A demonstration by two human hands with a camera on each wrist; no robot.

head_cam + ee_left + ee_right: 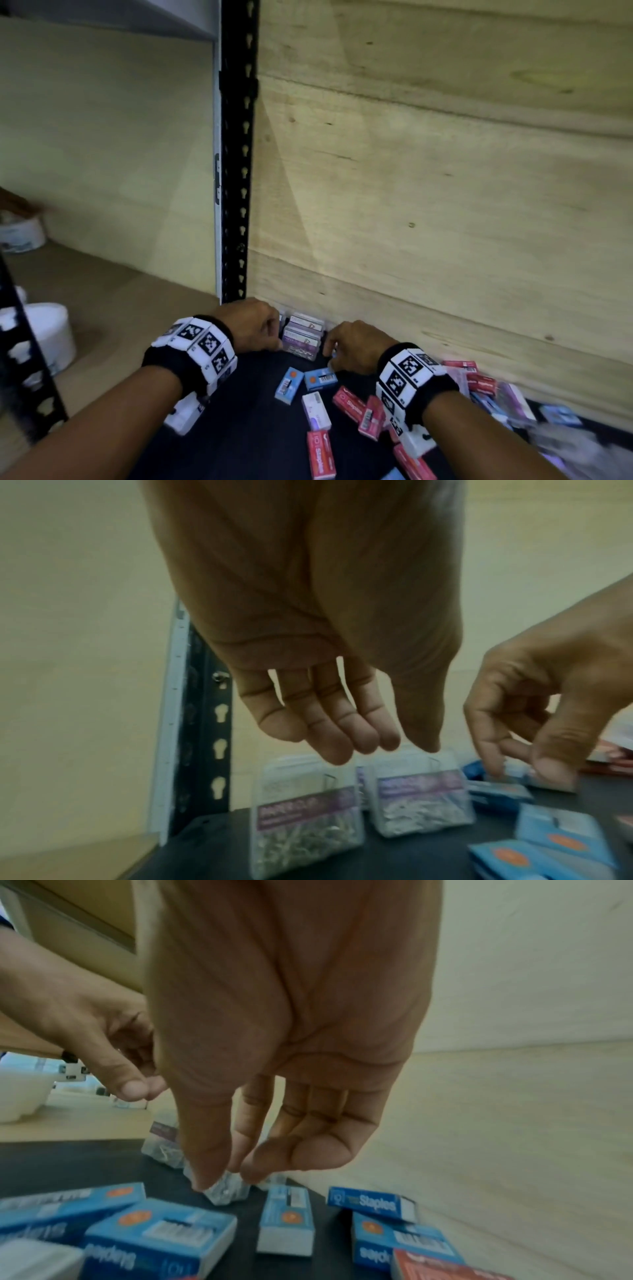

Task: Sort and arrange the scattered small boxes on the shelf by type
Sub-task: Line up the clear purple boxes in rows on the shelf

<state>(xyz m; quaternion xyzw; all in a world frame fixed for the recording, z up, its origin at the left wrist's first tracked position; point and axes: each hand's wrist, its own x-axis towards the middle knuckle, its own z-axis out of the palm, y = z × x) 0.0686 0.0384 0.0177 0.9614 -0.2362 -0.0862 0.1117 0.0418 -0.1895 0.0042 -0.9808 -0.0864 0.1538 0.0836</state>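
**Both hands at the clear paper-clip boxes in the shelf's back corner**

The shelf board (239, 428) is dark and smooth, backed by pale wood-grain panelling (428, 171), with a black metal upright (238, 154) punched with keyhole slots at the corner.

Against the panelling stand the clear plastic boxes (303, 337), squarish, with purple label bands and silvery paper clips inside. The left wrist view shows two (304, 818) at the front side by side; the head view shows more stacked behind, too blurred to count.

The left hand (253, 323) hangs just above and beside these boxes, fingers (329, 723) relaxed, close together and pointing down, holding nothing. The right hand (356, 346) is on their other side; its thumb and fingers (274, 1156) are drawn near each other just over a clear box (227, 1191), but I cannot tell whether they touch it.

In front lie cardboard staple boxes, oblong and glossy. The head view shows two blue ones (305, 380) near the right hand, one white one (317, 411), and about four red ones (359, 411) around the right wrist; more boxes at the far right blur together. The right wrist view shows five blue boxes (286, 1221), one marked "Staples".

On the neighbouring pale shelf sit white tubs (51, 335); their contents are hidden.
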